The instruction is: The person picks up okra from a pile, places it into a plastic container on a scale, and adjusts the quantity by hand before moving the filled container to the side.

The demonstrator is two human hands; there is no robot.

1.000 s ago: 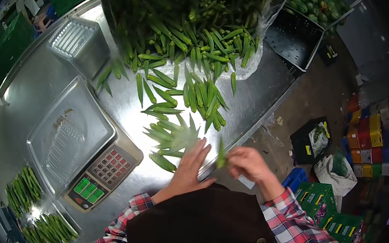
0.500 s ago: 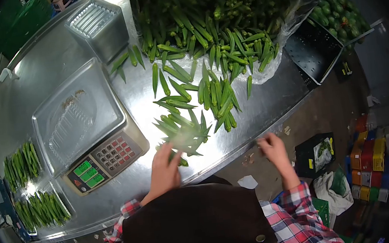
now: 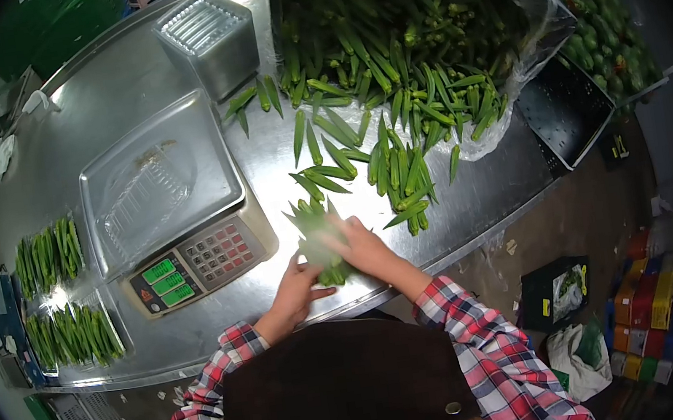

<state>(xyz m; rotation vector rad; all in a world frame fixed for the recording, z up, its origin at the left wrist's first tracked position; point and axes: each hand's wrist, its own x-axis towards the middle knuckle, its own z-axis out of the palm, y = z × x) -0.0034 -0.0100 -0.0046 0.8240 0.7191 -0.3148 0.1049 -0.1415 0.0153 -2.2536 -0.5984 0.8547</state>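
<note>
A small bunch of green okra [image 3: 333, 276] lies on the steel table just in front of me, partly smeared by glare and motion. My left hand [image 3: 292, 294] is at the bunch's near left side, fingers curled against it and thumb stretched along the lower end. From the right, my right hand [image 3: 369, 252] reaches over the same bunch, its blurred fingertips pressed to the pods. Beyond my hands, more loose okra [image 3: 400, 176] trails back to a large heap [image 3: 405, 22] spilling from a plastic-lined crate.
On the left stands a digital scale [image 3: 199, 262] with a clear tray [image 3: 143, 193] on its pan. Stacked clear trays [image 3: 208, 44] stand behind it. Two filled okra trays [image 3: 73, 336] sit at the far left. A black crate [image 3: 566, 112] is beyond the table's right end.
My right hand has swung in from beyond the table's front edge onto the okra bunch. My left hand stays by the bunch. The whole view has shifted slightly.
</note>
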